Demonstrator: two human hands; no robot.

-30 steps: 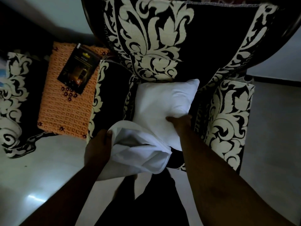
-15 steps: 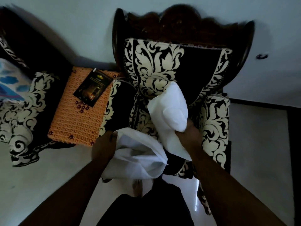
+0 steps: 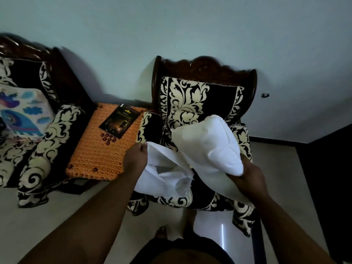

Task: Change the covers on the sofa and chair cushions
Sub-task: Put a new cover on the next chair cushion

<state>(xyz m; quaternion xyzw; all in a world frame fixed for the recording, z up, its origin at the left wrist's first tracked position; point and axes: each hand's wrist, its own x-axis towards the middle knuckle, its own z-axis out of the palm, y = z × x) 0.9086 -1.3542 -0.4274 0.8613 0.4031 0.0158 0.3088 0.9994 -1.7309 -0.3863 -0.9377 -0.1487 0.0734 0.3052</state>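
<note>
Single head-worn wide view, looking forward and down, close over armchair (image 3: 200, 103) and floor (image 3: 47, 216)

Dark packet (image 3: 120, 121) on orange mat (image 3: 99, 159): small gold logo and line of print at top, too blurred to read.

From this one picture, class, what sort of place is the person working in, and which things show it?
Probably a home living room: a carved dark wooden armchair with black-and-cream floral covers, a matching sofa holding a blue-patterned cushion, and an orange-covered side table between them.
</note>
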